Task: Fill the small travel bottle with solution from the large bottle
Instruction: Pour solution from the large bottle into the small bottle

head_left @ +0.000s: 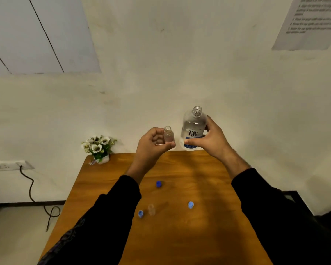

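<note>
Solution is risking spilling past the narrow mouth if the large bottle, which the right hand is gripping upright, tips fast toward the small travel bottle the left hand is pinching just beside it.

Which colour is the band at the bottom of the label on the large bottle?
Blue. The head view shows it on the large bottle, partly behind the right hand.

Two hands, the left grip and right grip, each hold one bottle: a small bottle and a large bottle. Below the grips, the worktop carries three blue caps and one more small clear bottle. One flower pot stands left of the grips.
</note>
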